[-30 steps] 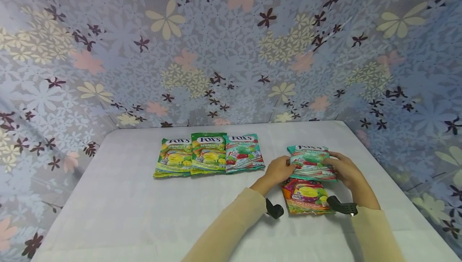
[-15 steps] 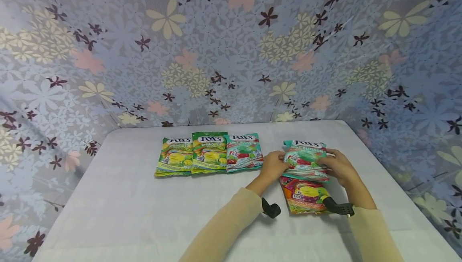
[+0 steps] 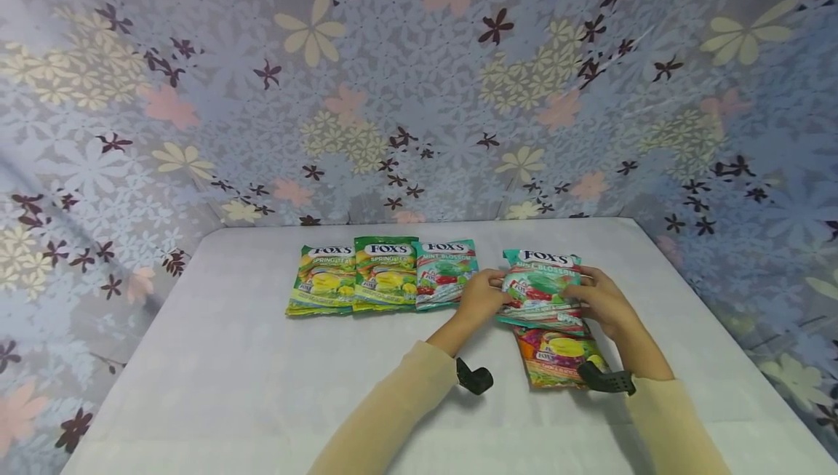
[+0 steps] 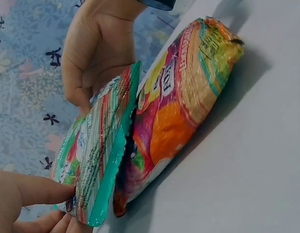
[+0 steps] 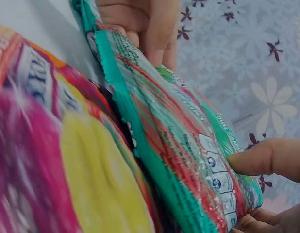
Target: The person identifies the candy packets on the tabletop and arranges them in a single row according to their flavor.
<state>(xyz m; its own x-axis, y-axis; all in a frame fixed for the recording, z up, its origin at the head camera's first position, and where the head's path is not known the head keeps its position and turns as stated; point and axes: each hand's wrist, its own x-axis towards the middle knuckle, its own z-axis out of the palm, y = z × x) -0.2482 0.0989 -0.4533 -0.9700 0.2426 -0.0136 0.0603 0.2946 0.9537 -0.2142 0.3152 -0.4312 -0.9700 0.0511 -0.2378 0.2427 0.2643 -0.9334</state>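
Observation:
Both hands hold a teal Fox's Mint Blossom candy bag (image 3: 540,289) by its sides. My left hand (image 3: 483,294) pinches its left edge, thumb on the front and fingers behind, as the left wrist view shows. On the opposite edge my right hand (image 3: 605,300) grips with its thumb (image 5: 257,158) on the front and fingers underneath. A purple and orange Fox's candy bag (image 3: 556,367) lies on the table right in front, its upper part covered by the teal bag. In the left wrist view the teal bag's lower seam (image 4: 111,174) stands beside this purple and orange bag.
Left of the hands lies a row of two green Spring Tea bags (image 3: 321,282) (image 3: 386,275) and another teal Mint Blossom bag (image 3: 447,275). They sit near the back of a white-covered table (image 3: 262,388). Flowered cloth (image 3: 419,97) rises behind and at both sides.
Both hands have carried the teal bag a little left and back, showing more of its front. The purple and orange bag stays in place; the view has shifted slightly.

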